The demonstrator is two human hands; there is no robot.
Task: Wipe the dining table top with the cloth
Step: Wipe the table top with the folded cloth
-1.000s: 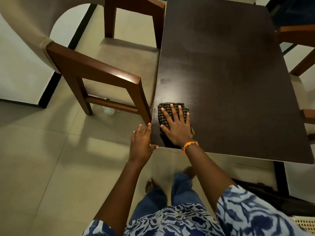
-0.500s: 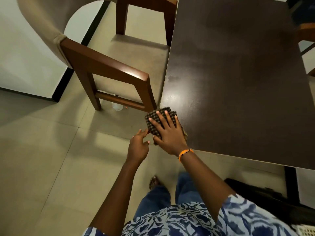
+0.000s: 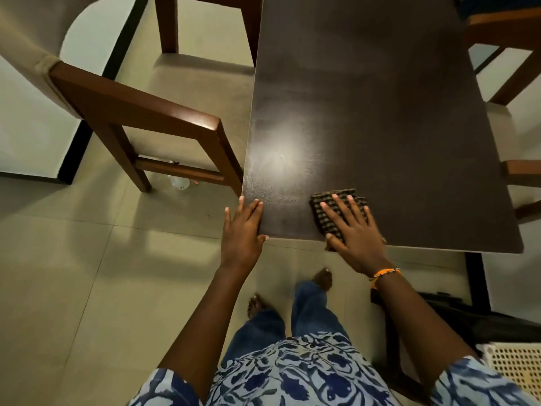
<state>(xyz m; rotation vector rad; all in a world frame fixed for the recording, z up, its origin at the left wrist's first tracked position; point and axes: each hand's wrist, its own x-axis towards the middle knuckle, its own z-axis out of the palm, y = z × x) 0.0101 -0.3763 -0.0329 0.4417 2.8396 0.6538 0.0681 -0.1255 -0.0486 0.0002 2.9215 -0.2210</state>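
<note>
Both hands are on the table now: the right hand, flat and open, has slid the checked cloth along the near edge from the corner, where the open left hand braces, so the wiping is spreading rightward.

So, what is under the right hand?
The checkered cloth lies under the right hand, pressed flat on the dining table top near its front edge. The hand covers the cloth's middle.
</note>
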